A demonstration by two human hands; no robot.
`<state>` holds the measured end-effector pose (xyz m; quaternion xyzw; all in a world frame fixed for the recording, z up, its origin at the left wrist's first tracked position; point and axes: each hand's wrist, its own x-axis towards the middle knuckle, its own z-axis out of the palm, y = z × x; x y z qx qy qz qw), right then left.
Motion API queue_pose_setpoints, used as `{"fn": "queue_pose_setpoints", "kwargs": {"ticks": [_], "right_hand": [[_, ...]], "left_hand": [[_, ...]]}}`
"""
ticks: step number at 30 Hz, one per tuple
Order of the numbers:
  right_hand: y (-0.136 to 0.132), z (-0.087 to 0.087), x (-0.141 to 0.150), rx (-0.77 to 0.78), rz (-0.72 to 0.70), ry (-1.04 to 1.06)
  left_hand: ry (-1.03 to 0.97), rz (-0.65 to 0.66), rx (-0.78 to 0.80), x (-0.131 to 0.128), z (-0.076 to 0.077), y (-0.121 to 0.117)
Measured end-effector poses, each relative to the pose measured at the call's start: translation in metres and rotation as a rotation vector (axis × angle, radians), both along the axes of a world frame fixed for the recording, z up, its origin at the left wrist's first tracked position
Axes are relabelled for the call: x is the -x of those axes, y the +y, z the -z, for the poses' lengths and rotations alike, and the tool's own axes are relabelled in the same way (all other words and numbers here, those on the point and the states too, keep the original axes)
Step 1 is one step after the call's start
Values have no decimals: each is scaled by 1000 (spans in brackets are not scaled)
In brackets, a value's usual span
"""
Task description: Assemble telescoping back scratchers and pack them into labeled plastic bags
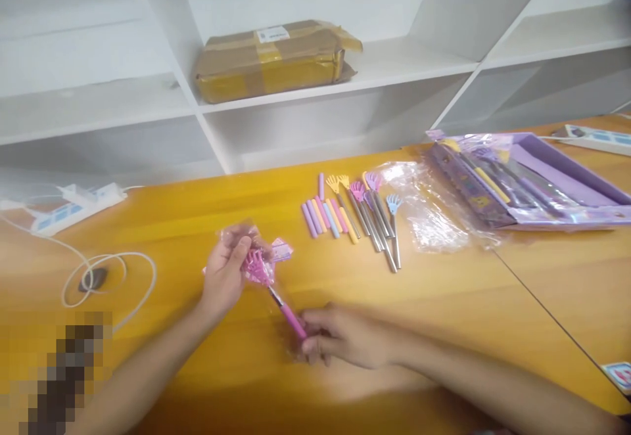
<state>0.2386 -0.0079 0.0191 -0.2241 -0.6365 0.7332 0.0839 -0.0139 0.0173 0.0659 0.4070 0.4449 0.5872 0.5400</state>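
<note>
My left hand (227, 272) is closed on the clear plastic wrapper (276, 251) around the claw-shaped head of a pink back scratcher (269, 284). My right hand (340, 338) pinches the scratcher's pink handle end low on the table. The scratcher slants between the two hands. Farther back lies a row of several more small scratchers (367, 215) with pink, purple, yellow and blue handles and metal stems.
Crumpled clear plastic (428, 215) and a purple box (537, 188) of packaged items lie at the right. A white power strip (73, 206) and cable (106, 277) sit at the left. A brown parcel (276, 60) rests on the white shelf (394, 73) behind the yellow table (197, 211).
</note>
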Motion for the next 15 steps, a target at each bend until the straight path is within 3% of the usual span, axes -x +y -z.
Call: {"fn": "queue_pose_setpoints", "kwargs": {"ticks": [2, 6, 8, 11, 15], "right_hand": [[17, 6, 9, -212, -21, 4], [68, 19, 27, -853, 415, -216], [83, 27, 38, -1065, 436, -372], [87, 38, 45, -1168, 374, -458], [86, 44, 38, -1130, 451, -384]], "left_hand": [[-57, -35, 87, -2, 2, -1], [-75, -4, 185, -9, 29, -7], [-55, 32, 173, -10, 43, -11], [4, 109, 140, -11, 56, -15], [101, 125, 49, -11, 63, -17]]}}
